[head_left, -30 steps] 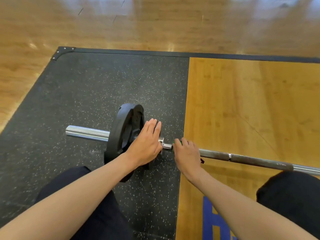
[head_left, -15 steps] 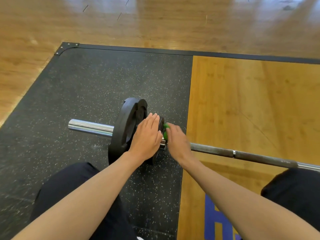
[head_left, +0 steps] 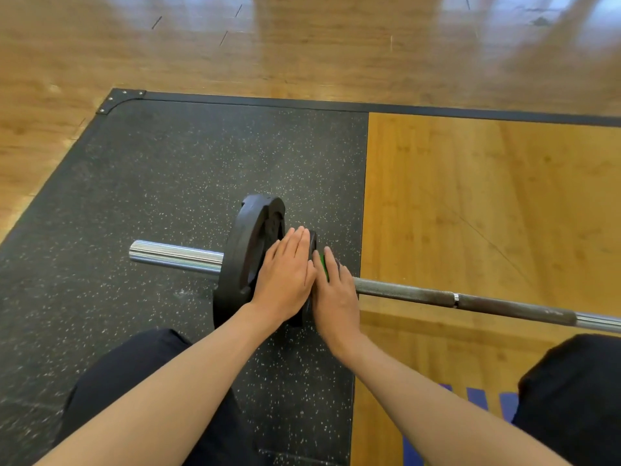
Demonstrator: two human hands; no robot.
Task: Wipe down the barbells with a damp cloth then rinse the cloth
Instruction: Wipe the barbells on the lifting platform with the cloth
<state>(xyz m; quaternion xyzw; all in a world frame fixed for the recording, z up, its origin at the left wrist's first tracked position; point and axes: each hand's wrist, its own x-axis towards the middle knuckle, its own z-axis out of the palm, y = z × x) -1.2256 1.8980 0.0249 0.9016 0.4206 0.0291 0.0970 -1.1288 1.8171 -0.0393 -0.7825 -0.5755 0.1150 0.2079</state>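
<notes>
Left hand: the left hand [head_left: 285, 277] lies flat, fingers straight, on the face of the black plate [head_left: 245, 250], probably to keep it from rolling or tipping
Right hand: the right hand [head_left: 334, 297] folds its fingers over the green cloth [head_left: 324, 265] and holds it to the bar just beside the plate
Cloth: mostly hidden under the fingers; only a green edge shows between the two hands
Barbell: the barbell [head_left: 420, 294] lies on the floor, its shaft running off to the right and its chrome sleeve [head_left: 174, 255] sticking out left of the plate
Ground: the plate stands on the speckled rubber mat [head_left: 168, 179]; the shaft crosses the wooden panel [head_left: 487, 203]
Stage: wiping looks under way at the collar end; the long shaft likely remains
</notes>
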